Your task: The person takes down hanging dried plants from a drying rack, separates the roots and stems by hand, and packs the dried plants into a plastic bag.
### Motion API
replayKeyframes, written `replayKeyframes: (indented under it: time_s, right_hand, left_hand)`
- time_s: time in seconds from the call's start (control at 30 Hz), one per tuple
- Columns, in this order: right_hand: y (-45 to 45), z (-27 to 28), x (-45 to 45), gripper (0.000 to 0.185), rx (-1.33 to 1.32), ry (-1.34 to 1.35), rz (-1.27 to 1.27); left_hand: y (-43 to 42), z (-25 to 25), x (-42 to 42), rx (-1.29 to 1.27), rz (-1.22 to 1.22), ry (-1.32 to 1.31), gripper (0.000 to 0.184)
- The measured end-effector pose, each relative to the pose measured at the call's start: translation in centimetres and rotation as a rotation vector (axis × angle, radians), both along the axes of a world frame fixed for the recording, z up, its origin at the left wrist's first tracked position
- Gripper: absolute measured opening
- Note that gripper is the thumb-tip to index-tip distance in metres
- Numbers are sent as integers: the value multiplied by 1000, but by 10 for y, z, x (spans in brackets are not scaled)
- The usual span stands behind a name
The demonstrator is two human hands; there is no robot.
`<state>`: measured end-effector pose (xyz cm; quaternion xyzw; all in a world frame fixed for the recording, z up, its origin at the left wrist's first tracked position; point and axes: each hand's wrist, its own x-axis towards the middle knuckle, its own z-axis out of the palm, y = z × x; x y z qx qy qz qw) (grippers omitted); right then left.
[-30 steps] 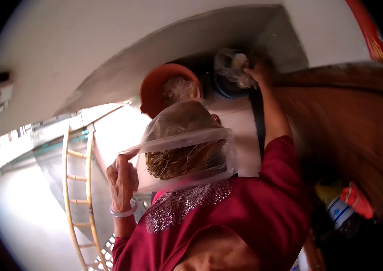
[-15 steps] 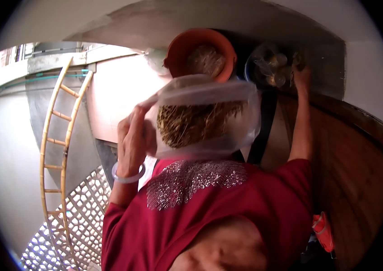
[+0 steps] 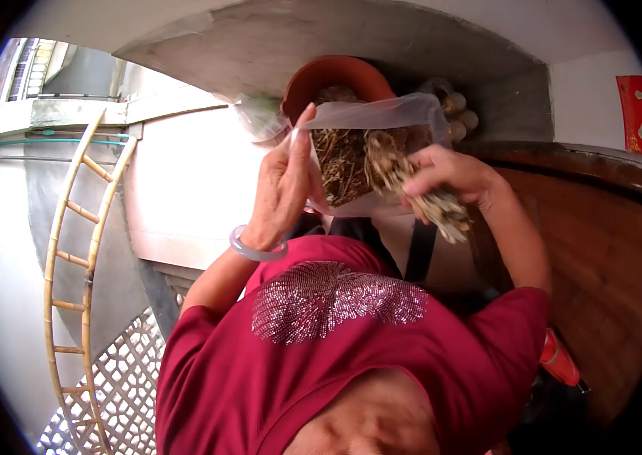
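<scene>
My left hand (image 3: 279, 182), with a pale bangle (image 3: 256, 249) at the wrist, grips the left edge of a clear plastic bag (image 3: 378, 114). The bag's mouth is open towards me. Inside lies a mass of dried brown plant stalks (image 3: 340, 171). My right hand (image 3: 450, 178) is closed round a bundle of dried plant stalks (image 3: 389, 163), paler than those in the bag. The bundle slants across the bag's right side, one end over the opening and its pale end pointing down and right. The fingertips of my right hand are partly hidden behind the bundle.
Behind the bag stands an orange-brown bucket (image 3: 366, 72). Several roundish objects (image 3: 461, 117) sit to its right, beside the wall. A filled plastic bag (image 3: 256, 117) is on the pale ledge (image 3: 177, 182). A bamboo ladder (image 3: 71, 258) leans at the left; wooden panelling (image 3: 594, 227) is at the right.
My right hand has come back from beside the wall at the far right to the bag, holding the stalk bundle. The bag has shifted right, still in my left hand.
</scene>
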<state>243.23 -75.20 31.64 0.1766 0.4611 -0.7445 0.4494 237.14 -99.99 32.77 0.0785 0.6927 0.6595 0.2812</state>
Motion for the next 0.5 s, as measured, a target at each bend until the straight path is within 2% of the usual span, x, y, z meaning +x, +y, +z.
replayKeyframes:
  time_s: [0.03,0.13,0.2,0.27,0.37,0.4,0.47,0.5]
  right_hand:
    - [-12,2,-3,19,7,-79,-161]
    - [-35,-27,-3,19,62,-155,-304]
    - [-64,-37,-4,18,146,-65,-534]
    - [-78,-44,-9,22,144,-44,-707]
    - [-85,-115,-17,28,89,16,-830]
    - [-93,-116,-18,30,240,10,-879]
    - [-87,-175,-2,25,402,125,-717]
    - [-83,-194,0,24,482,186,-626]
  left_hand:
    - [-3,3,1,3,-9,25,48]
    - [-13,1,6,28,-52,79,46]
    - [-18,-5,16,75,-89,75,43]
    - [-25,-12,21,-10,-180,139,40]
    - [-38,-17,25,-46,-316,217,42]
    - [-42,-14,26,-36,-344,234,41]
    - [-49,-20,34,-24,-399,363,40]
    - [-52,-16,34,-36,-455,161,41]
